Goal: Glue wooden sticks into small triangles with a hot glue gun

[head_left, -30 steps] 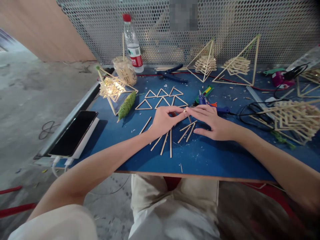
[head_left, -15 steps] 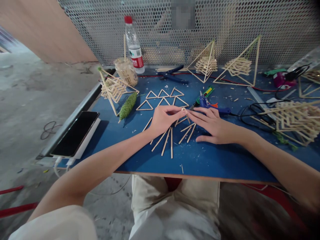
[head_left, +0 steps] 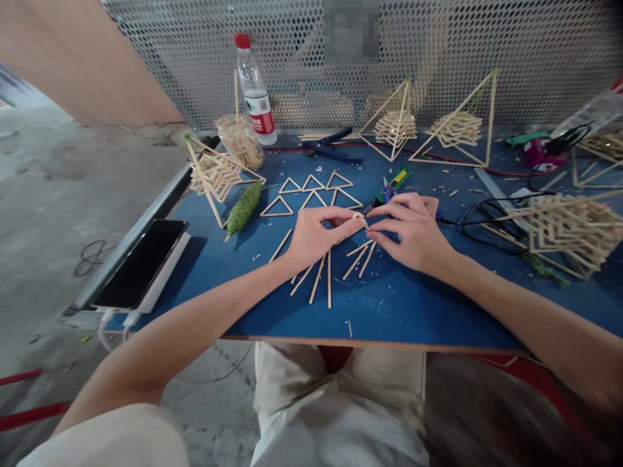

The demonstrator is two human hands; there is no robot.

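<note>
Tabletop (head_left: 413, 318) is spreading blue across the frame's middle. Near frame centre, my left hand (head_left: 314, 239) is pinching a small piece (head_left: 359, 216), seemingly wooden; my right hand (head_left: 419, 233) is bringing fingertips beside it, its grip leaving me unable to tell. I'm expecting something light, stiff, snappable, wanting gentle end-holding. It's showing pale, mostly finger-hidden.

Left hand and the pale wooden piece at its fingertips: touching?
Touching. The head view shows the pale wooden piece pinched in the left hand, between thumb and forefinger.
</note>
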